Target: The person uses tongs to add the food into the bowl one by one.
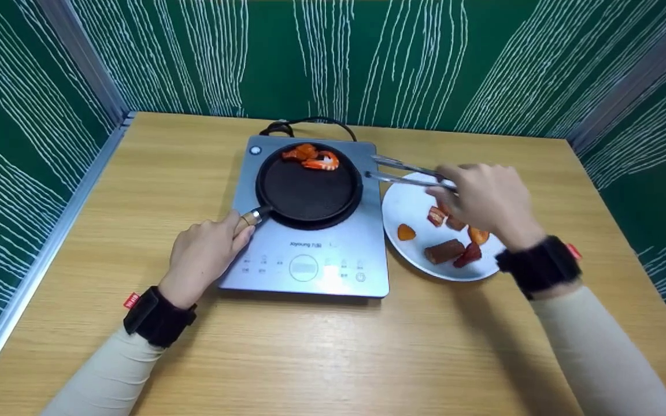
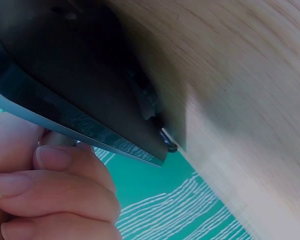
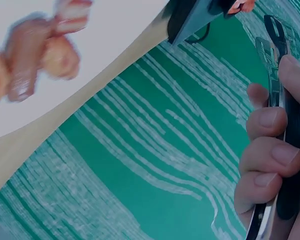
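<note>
My left hand grips the wooden handle of a small black frying pan, which sits on a silver induction cooktop. A shrimp and a reddish-orange food piece lie near the pan's far rim. Metal tongs are held in my right hand, above the white plate. Their tips stand apart with nothing between them, near the cooktop's right edge. In the right wrist view, fingers wrap around the tongs' dark grip.
The plate holds several food pieces, including a brown sausage-like chunk, a dark red piece and an orange wedge. A black cord runs behind the cooktop. Green patterned panels enclose the wooden table.
</note>
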{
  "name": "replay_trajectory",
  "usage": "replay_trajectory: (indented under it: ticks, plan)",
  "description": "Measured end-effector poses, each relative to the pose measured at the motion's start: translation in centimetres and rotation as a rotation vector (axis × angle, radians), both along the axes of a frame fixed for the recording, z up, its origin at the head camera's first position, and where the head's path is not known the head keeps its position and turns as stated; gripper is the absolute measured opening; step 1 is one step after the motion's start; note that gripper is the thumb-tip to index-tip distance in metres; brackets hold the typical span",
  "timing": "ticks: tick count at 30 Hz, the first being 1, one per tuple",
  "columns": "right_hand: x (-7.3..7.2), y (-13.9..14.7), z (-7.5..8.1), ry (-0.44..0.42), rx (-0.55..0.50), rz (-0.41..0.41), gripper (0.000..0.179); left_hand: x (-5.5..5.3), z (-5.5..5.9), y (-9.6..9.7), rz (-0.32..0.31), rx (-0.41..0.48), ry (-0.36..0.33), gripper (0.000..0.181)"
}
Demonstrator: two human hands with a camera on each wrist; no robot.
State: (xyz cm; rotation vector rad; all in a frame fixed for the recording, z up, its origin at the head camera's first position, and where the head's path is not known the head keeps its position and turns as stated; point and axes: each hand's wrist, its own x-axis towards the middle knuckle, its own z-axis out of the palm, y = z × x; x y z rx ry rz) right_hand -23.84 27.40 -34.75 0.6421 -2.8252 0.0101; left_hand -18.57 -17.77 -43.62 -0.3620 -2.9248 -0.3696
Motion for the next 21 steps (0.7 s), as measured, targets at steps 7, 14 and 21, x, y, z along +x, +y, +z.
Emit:
replay_trajectory:
  ticks: [7, 14, 21]
  plan:
    - [2.2, 4.5, -1.2, -0.02, -0.029, -0.124, 0.049, 0.0, 0.0, 0.0, -0.008, 0.0, 0.014, 0.038]
    - [3.1, 7.1, -2.8, -0.142, -0.094, -0.302, 0.077, 0.1, 0.0, 0.0, 0.0, 0.001, -0.006, 0.039]
    - [3.2, 7.9, -3.7, -0.312, -0.126, -0.438, 0.089, 0.1, 0.0, 0.0, -0.003, -0.006, 0.006, 0.039]
